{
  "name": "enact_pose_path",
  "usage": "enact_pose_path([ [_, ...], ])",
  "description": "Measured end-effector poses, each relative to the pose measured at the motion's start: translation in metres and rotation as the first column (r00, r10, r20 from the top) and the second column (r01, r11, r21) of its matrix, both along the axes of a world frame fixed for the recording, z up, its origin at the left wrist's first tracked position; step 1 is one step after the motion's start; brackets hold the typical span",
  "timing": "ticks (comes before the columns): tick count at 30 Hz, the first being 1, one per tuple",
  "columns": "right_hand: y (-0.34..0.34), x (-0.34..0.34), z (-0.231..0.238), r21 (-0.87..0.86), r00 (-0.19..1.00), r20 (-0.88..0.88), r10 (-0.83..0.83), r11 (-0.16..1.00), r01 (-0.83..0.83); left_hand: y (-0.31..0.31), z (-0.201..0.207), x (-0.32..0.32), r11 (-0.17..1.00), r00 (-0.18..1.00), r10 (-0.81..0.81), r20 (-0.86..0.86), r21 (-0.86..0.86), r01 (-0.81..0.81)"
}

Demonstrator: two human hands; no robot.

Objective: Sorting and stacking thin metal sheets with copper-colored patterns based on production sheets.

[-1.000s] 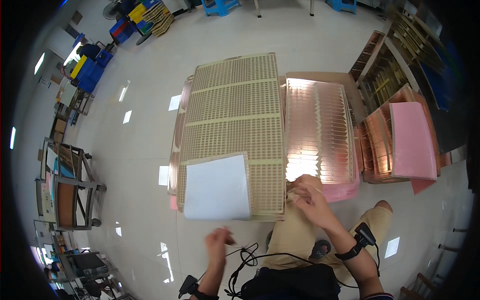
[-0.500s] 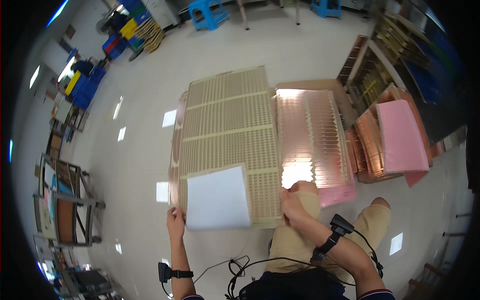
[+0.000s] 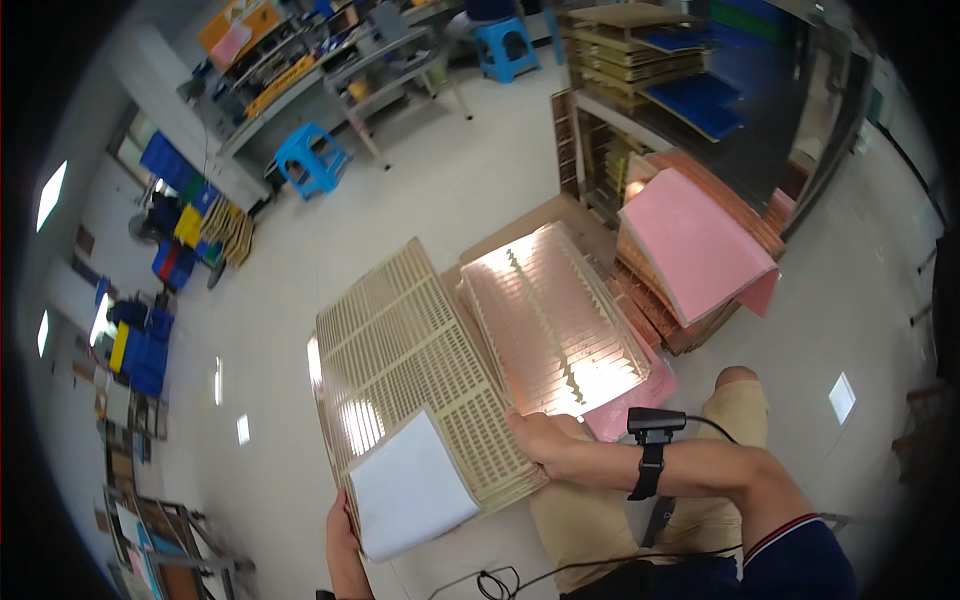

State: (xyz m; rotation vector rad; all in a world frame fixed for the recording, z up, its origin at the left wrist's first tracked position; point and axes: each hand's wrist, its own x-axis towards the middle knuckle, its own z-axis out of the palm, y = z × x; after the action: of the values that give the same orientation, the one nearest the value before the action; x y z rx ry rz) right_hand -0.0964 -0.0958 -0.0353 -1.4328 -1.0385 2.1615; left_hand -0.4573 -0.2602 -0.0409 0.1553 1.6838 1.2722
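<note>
A stack of large pale-yellow slotted panels [image 3: 390, 330] sits in front of me, tilted in the view. A blank white paper sheet [image 3: 415, 485] covers its near left corner. At that corner my left hand [image 3: 341, 522] grips the stack's left edge, its fingers partly hidden. My right hand [image 3: 540, 442] is closed on the near right edge. Right beside the stack lies a pile of shiny copper-coloured panels [image 3: 555, 315], close to my right hand. Pink sheeting [image 3: 630, 400] sticks out from under that pile's near end.
Farther right stands another copper panel stack [image 3: 650, 295] topped by a pink sheet [image 3: 695, 245]. Behind it a rack [image 3: 640, 110] holds more panels. Blue stools [image 3: 312, 160] and a workbench [image 3: 300, 90] stand at the back. A cart [image 3: 185, 535] is at lower left.
My view has turned to the right, so the stacks appear rotated and more of the workbench and rack shows. Both hands keep their hold on the slotted panel stack.
</note>
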Motion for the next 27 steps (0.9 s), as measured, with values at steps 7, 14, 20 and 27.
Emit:
enact_pose_path([
  [7,0.043,0.054,0.064,0.309,0.854,0.513,-0.086,0.947,-0.09,0.022,0.053,0.099,0.986,0.97,0.151,-0.192,0.099,-0.134],
  [14,0.032,0.152,-0.014,0.584,0.827,0.306,-0.472,0.779,0.228,0.045,0.071,0.206,0.956,0.938,0.238,-0.252,0.232,-0.18],
  [20,0.057,0.238,-0.039,0.585,0.736,0.249,-0.63,0.703,0.405,0.101,0.042,0.254,0.947,0.99,-0.014,-0.144,0.316,0.059],
  [27,0.057,0.273,-0.049,0.566,0.675,0.346,-0.651,0.719,0.404,0.132,0.025,0.299,0.983,0.993,0.014,-0.121,0.183,0.008],
])
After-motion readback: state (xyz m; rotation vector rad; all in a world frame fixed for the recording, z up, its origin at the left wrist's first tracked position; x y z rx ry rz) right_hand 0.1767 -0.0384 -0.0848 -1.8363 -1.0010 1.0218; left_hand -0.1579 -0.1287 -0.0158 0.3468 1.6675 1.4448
